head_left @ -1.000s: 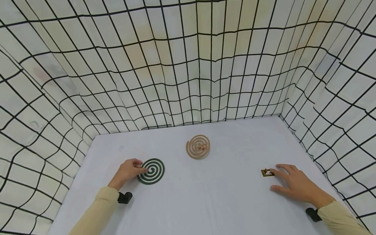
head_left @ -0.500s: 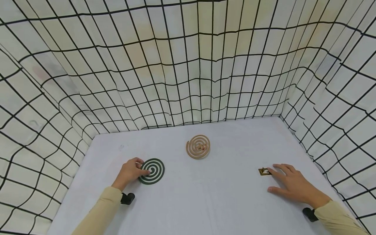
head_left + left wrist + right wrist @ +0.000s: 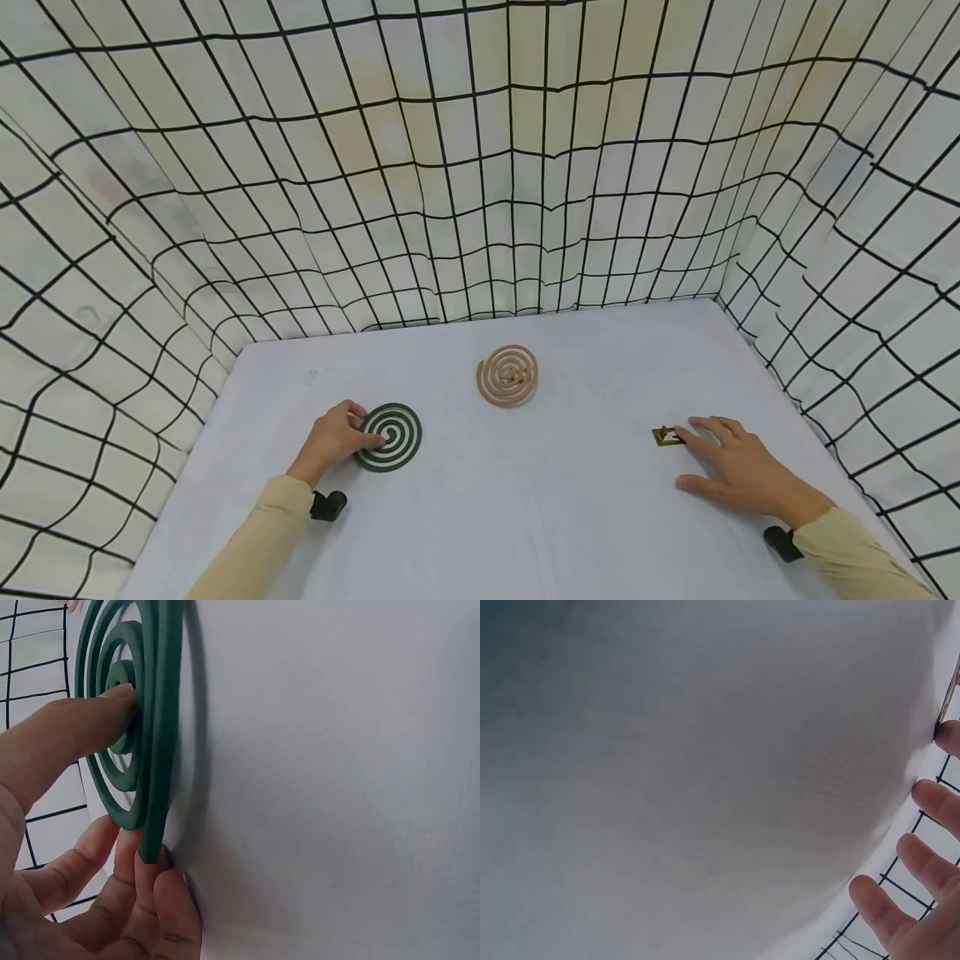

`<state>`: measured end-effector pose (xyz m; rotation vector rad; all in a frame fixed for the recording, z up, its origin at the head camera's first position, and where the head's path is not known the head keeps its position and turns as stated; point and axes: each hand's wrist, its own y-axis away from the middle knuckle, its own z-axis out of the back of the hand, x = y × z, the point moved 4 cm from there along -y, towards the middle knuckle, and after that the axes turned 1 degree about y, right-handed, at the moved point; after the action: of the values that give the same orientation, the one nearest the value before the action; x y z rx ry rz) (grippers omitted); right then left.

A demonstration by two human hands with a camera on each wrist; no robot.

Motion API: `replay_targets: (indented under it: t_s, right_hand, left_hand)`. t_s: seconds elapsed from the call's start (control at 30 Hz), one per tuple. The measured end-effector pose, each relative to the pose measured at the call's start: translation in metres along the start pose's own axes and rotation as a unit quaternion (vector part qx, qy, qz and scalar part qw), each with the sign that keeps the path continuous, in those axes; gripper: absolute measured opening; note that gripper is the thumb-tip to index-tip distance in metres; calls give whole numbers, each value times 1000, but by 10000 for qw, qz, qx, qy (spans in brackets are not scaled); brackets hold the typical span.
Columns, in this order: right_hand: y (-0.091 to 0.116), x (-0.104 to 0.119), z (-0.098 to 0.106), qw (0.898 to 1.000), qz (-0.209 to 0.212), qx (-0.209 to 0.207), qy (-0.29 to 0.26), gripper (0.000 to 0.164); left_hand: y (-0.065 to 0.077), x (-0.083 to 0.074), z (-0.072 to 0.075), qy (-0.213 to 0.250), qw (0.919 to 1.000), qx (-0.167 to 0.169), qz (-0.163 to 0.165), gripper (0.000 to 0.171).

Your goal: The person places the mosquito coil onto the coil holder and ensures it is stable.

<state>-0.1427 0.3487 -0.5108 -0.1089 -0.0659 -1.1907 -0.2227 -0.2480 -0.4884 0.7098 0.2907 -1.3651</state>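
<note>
A green mosquito coil [image 3: 168, 712] lies at the left of the white table. My left hand [image 3: 333, 440] holds its left side: the thumb is on the spiral's middle, the other fingers curl at the outer edge. In the left wrist view the coil casts a shadow on the cloth beside it. At the right, my right hand [image 3: 738, 468] has its fingers loosely spread. Its index fingertip touches a small brass-coloured metal coil stand [image 3: 659, 437] lying on the cloth. Only a sliver of the stand [image 3: 948, 701] shows in the right wrist view.
A brown coil [image 3: 491, 393] lies at the back middle, with small red-tipped bits on it. White cloth [image 3: 540, 500] covers the table. White walls with black netting [image 3: 480, 183] stand at the back and both sides.
My right hand has slid left, and the metal stand has moved left with it. The left hand has shifted slightly right, its thumb farther over the green coil. Both coils stay in place.
</note>
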Motion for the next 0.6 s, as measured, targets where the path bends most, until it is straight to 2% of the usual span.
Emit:
replay_targets:
  t_s: [0.17,0.4,0.6]
  right_hand:
    - [-3,4,1,10000,52,-40,38,77]
    - [-7,8,0,9999,117,-41,23,77]
    - [-10,11,0,9998,174,-102,-77,76]
  left_hand:
    - [0,1,1,86,10000,8,9,62]
    - [-1,2,2,-26,10000,7,-32,66]
    - [-1,4,3,305,9995,124,0,65]
